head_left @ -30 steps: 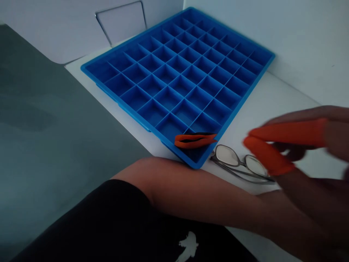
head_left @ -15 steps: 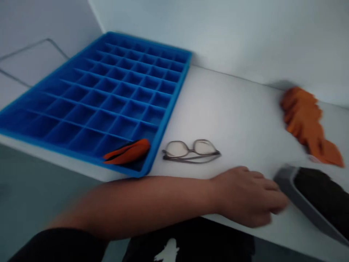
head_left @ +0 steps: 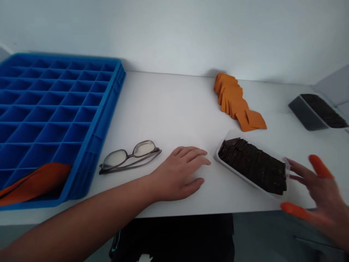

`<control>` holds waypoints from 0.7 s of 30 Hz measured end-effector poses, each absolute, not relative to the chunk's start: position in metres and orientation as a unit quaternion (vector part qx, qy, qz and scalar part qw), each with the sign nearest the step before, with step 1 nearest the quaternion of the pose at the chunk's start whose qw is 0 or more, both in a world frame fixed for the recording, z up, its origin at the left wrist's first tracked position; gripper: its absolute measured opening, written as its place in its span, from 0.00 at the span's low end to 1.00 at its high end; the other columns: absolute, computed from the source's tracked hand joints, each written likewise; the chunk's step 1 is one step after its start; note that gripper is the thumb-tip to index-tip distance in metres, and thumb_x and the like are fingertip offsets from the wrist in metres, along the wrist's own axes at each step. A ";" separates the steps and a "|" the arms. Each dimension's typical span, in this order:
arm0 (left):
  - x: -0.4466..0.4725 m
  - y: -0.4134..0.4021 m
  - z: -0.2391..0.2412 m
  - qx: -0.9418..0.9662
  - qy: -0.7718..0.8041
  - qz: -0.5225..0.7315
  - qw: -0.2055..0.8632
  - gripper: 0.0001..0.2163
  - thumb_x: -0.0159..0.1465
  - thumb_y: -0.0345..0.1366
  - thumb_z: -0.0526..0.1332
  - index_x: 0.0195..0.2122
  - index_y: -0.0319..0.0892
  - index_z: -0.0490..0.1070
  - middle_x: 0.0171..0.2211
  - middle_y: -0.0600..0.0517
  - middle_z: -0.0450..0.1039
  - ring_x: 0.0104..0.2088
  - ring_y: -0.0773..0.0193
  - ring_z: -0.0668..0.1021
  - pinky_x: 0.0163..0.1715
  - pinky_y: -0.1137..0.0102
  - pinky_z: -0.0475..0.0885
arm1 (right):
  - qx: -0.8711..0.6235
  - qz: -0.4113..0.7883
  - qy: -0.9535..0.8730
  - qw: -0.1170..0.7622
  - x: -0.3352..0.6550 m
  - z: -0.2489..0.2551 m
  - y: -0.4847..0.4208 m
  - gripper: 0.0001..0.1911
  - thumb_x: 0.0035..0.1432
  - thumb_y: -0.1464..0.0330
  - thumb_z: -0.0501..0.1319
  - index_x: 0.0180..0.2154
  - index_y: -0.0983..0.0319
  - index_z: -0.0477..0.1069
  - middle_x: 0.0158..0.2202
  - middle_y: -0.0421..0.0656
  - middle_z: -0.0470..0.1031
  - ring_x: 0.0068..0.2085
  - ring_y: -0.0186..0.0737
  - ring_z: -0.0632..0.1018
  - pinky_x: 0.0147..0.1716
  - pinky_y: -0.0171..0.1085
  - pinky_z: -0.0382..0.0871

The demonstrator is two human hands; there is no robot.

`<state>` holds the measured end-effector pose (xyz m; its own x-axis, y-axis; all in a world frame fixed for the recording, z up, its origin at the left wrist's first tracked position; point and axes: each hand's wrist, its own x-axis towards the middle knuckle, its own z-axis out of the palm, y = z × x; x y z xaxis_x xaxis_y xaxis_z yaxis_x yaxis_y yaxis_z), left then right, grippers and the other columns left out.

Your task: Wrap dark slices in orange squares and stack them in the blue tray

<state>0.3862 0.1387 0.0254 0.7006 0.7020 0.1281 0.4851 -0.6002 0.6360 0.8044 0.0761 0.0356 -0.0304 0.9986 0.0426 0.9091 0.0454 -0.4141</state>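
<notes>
From my head view, my left hand lies palm down on the white tabletop, fingers loosely spread and grasping nothing, between the grey-framed eyeglasses and the white plastic tray. Packed in that tray, right before me, is a row of thin dark-brown pieces. My right hand, with bright orange covers on thumb and index finger, is spread at the tray's right end, clenched on nothing; whether its bare fingertips touch the rim I cannot tell. Behind the tray, a leaning row of flat orange pieces fans toward the wall; a grey box of dark pieces sits far right. To my left stands the blue plastic compartment crate, an orange-and-black folded piece in its near corner.
</notes>
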 end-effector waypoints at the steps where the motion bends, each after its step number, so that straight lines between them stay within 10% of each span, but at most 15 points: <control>1: 0.386 0.139 0.026 0.872 0.347 0.183 0.292 0.20 0.70 0.41 0.60 0.62 0.46 0.66 0.70 0.44 0.66 0.70 0.50 0.68 0.70 0.49 0.64 | -0.669 0.182 -0.698 0.182 0.801 0.030 0.080 0.59 0.46 0.46 0.75 0.73 0.28 0.46 0.78 0.39 0.48 0.70 0.65 0.69 0.63 0.57 0.75; 4: 0.385 0.140 0.025 0.865 0.366 0.191 0.287 0.28 0.70 0.41 0.61 0.70 0.46 0.56 0.73 0.42 0.61 0.72 0.50 0.66 0.72 0.48 0.64 | -0.651 0.330 -0.644 0.227 0.775 0.034 0.090 0.65 0.46 0.53 0.77 0.73 0.26 0.36 0.73 0.38 0.62 0.73 0.58 0.64 0.70 0.55 0.66; 10: 0.382 0.137 0.020 0.849 0.369 0.248 0.285 0.43 0.70 0.40 0.63 0.76 0.50 0.33 0.77 0.39 0.49 0.77 0.50 0.57 0.75 0.47 0.63 | -0.604 0.410 -0.645 0.224 0.738 0.059 0.130 0.63 0.52 0.59 0.74 0.75 0.32 0.35 0.76 0.41 0.56 0.75 0.53 0.62 0.73 0.52 0.59; 15: 0.384 0.137 0.015 0.795 0.426 0.304 0.308 0.47 0.70 0.40 0.64 0.76 0.51 0.25 0.79 0.40 0.20 0.80 0.44 0.40 0.77 0.41 0.57 | -0.521 0.475 -0.693 0.155 0.746 0.061 0.183 0.66 0.52 0.64 0.76 0.76 0.37 0.33 0.78 0.46 0.51 0.75 0.51 0.61 0.72 0.49 0.59; 21: 0.379 0.146 0.015 0.776 0.469 0.277 0.317 0.51 0.67 0.46 0.68 0.76 0.50 0.26 0.79 0.36 0.37 0.78 0.43 0.54 0.76 0.41 0.61 | -0.498 0.473 -0.718 0.109 0.758 0.083 0.226 0.54 0.52 0.60 0.76 0.74 0.40 0.53 0.74 0.46 0.60 0.71 0.53 0.69 0.66 0.47 0.69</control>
<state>0.3789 0.1464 0.0153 0.4055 0.9044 0.1329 0.5527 -0.3584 0.7524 0.7577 0.2262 0.0829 -0.4800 0.8191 -0.3142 0.6120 0.0560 -0.7889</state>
